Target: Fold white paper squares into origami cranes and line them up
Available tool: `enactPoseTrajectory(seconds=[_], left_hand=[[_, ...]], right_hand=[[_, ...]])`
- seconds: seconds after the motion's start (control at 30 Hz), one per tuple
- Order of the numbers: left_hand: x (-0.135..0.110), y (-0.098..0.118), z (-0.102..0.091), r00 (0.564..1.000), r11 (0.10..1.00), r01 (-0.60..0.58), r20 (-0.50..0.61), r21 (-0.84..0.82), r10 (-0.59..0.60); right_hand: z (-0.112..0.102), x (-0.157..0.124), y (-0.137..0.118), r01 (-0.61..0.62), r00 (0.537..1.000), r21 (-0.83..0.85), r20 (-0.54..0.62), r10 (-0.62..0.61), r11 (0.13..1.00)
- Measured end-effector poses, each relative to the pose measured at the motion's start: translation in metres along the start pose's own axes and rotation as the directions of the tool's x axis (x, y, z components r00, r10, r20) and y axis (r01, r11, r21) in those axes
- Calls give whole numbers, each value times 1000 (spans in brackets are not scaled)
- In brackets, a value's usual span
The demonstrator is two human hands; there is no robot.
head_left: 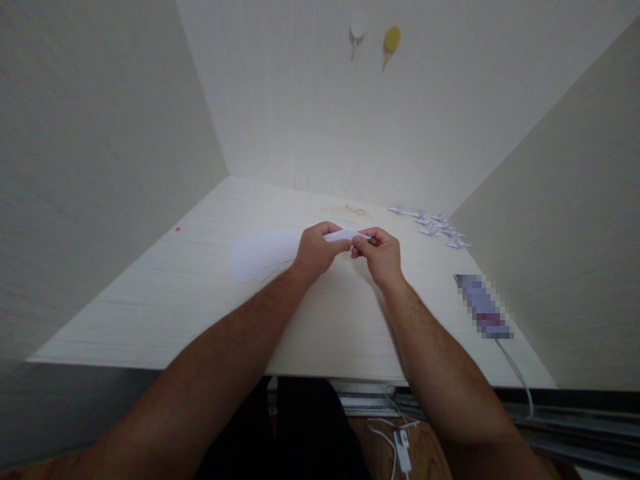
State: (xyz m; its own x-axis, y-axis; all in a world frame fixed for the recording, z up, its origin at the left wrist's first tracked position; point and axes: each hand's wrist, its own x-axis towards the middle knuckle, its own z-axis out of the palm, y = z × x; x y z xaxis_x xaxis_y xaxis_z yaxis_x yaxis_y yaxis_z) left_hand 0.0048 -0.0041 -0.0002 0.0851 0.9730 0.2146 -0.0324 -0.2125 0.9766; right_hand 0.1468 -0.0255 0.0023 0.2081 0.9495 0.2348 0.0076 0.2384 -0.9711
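Pale, wood-grained table [325, 333], shallow dark streaks, enclosed by light panels on 3 sides. Small folded piece of white paper [341, 235] is held just above the table, near its middle, between 2 bare hands. Left hand [315, 255] grips its left part, thumb toward the wearer; right hand [385, 257] pinches the right end between thumb and fingers. Flat white paper sheet [260, 250] lies left, partly behind the left hand and wrist. Brownish smudge [350, 210] beyond the hands. Far right: cluster of small, pointed, folded white paper shapes [440, 227], near the panel. Nearer: pixelated flat rectangular object [483, 307], white cable [517, 370] running off the table edge. Back panel: white round hook [358, 25], yellow round hook [393, 39].
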Motion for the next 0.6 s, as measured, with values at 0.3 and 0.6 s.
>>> enactPoseTrajectory(seconds=[0.3,0.6], left_hand=[[0,-3,5,997,965,74,18,-252,-72],[2,-1,-1,997,995,-73,-6,70,73]], right_hand=[[0,-1,2,-30,999,125,-19,33,992],[-1,1,4,74,997,-20,-21,-74,997]])
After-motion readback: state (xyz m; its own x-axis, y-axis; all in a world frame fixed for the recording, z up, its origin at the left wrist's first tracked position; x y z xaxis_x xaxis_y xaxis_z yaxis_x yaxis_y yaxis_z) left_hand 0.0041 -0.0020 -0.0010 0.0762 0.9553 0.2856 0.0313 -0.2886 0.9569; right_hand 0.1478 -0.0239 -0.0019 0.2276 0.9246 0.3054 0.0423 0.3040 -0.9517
